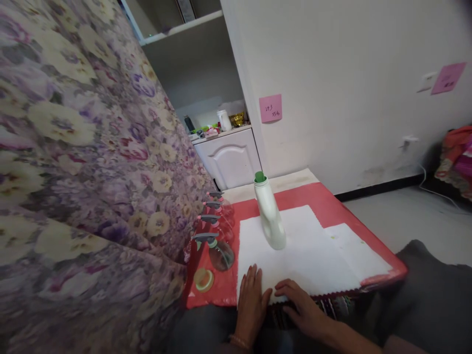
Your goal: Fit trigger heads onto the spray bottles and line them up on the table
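My left hand (251, 295) lies flat on the near left corner of a white cloth (313, 265), fingers stretched forward and holding nothing. At the cloth's front edge rests my right hand (298, 305), empty, its fingers loosely bent and apart. Beyond both hands a pale detergent bottle (271, 214) with a green spout stands upright on the cloth, touched by neither. To the left, a clear spray bottle (221, 254) with a grey and green trigger head heads a row of several spray bottles. A roll of tape (203, 280) lies in front of them.
Red covering (306, 196) lies over the table under the cloth. A floral curtain (92, 172) hangs close on the left. Behind stand a white cabinet (236, 160) with small items on it and a wall with a pink note (270, 108). Grey floor shows at right.
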A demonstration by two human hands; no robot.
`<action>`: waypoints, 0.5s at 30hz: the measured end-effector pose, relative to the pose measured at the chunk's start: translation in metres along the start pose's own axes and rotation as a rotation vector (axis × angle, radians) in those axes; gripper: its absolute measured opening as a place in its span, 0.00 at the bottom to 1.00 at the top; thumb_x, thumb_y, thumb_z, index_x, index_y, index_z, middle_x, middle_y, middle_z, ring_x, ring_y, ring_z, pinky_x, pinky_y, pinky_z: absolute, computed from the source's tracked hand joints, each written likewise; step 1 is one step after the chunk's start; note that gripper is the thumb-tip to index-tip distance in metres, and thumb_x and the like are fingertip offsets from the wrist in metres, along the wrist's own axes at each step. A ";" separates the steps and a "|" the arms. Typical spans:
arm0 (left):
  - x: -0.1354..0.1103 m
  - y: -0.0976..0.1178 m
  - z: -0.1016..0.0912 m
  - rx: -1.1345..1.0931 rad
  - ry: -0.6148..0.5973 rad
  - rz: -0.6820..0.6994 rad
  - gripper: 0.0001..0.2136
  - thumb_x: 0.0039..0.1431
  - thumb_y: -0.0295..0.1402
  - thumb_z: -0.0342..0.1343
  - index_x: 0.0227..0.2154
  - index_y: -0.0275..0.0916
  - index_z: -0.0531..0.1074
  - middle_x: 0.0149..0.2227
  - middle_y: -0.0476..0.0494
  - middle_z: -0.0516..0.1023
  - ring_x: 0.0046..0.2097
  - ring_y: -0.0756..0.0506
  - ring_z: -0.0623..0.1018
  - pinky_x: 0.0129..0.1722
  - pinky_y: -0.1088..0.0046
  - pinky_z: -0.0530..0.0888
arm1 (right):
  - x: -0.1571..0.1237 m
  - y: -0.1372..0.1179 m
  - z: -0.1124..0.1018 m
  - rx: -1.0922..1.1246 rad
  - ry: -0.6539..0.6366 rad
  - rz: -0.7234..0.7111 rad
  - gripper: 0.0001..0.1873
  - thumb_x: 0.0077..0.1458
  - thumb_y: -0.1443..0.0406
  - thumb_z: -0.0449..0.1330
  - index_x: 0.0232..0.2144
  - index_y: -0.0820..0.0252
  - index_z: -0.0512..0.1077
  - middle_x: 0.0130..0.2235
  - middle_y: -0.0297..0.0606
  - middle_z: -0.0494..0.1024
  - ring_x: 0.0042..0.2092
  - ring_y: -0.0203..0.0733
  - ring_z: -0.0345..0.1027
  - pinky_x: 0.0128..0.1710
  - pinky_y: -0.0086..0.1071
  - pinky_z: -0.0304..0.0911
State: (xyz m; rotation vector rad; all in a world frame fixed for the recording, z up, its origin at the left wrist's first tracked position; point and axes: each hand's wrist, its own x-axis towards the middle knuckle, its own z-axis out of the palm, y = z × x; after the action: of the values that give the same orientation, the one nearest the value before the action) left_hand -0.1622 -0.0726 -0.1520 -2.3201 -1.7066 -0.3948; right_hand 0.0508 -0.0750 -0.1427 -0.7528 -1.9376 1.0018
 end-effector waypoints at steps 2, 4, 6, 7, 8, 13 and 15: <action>-0.003 0.000 -0.001 -0.032 -0.021 0.038 0.25 0.65 0.38 0.47 0.63 0.37 0.55 0.65 0.35 0.60 0.66 0.39 0.59 0.61 0.53 0.66 | -0.001 0.003 0.000 0.015 0.011 0.001 0.26 0.47 0.78 0.52 0.48 0.56 0.67 0.51 0.44 0.69 0.54 0.46 0.63 0.56 0.46 0.60; -0.005 -0.001 -0.001 -0.057 -0.034 0.064 0.26 0.65 0.36 0.49 0.64 0.39 0.54 0.66 0.35 0.60 0.67 0.40 0.59 0.61 0.52 0.66 | -0.001 0.005 -0.001 0.013 0.011 0.002 0.26 0.44 0.78 0.52 0.46 0.57 0.67 0.50 0.44 0.69 0.54 0.47 0.63 0.56 0.46 0.59; -0.007 -0.002 0.000 -0.079 -0.033 0.072 0.26 0.64 0.33 0.50 0.64 0.40 0.54 0.65 0.36 0.61 0.66 0.40 0.60 0.60 0.52 0.66 | -0.001 0.005 -0.003 0.007 0.006 -0.003 0.27 0.41 0.79 0.52 0.45 0.57 0.68 0.50 0.44 0.69 0.53 0.47 0.63 0.55 0.45 0.59; -0.007 -0.002 0.001 -0.090 -0.024 0.070 0.26 0.63 0.32 0.50 0.64 0.40 0.54 0.65 0.36 0.61 0.66 0.40 0.61 0.60 0.52 0.67 | -0.001 0.003 -0.004 0.009 0.005 -0.004 0.27 0.40 0.79 0.52 0.44 0.57 0.68 0.49 0.44 0.69 0.53 0.46 0.63 0.55 0.45 0.59; -0.008 -0.001 0.002 -0.102 -0.011 0.066 0.26 0.63 0.32 0.50 0.63 0.41 0.55 0.65 0.37 0.62 0.66 0.40 0.61 0.60 0.52 0.67 | -0.002 0.001 -0.004 0.014 0.006 -0.002 0.27 0.40 0.79 0.52 0.44 0.57 0.68 0.49 0.43 0.69 0.52 0.46 0.63 0.55 0.44 0.60; -0.008 0.007 0.007 -0.151 0.076 0.109 0.24 0.63 0.34 0.51 0.62 0.42 0.57 0.63 0.38 0.65 0.63 0.42 0.66 0.57 0.59 0.72 | -0.004 0.000 -0.005 0.002 0.012 0.047 0.25 0.41 0.77 0.53 0.44 0.58 0.67 0.46 0.42 0.71 0.49 0.45 0.63 0.52 0.41 0.60; -0.007 0.004 0.014 -0.138 0.124 0.194 0.25 0.62 0.32 0.51 0.62 0.42 0.57 0.63 0.37 0.65 0.63 0.41 0.66 0.57 0.58 0.72 | -0.004 0.007 -0.003 -0.035 0.007 0.061 0.26 0.36 0.77 0.53 0.42 0.59 0.68 0.46 0.43 0.71 0.48 0.46 0.63 0.51 0.41 0.60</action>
State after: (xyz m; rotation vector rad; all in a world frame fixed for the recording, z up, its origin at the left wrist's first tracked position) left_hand -0.1590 -0.0756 -0.1677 -2.4728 -1.4243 -0.6217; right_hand 0.0563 -0.0732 -0.1492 -0.8389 -1.9413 1.0029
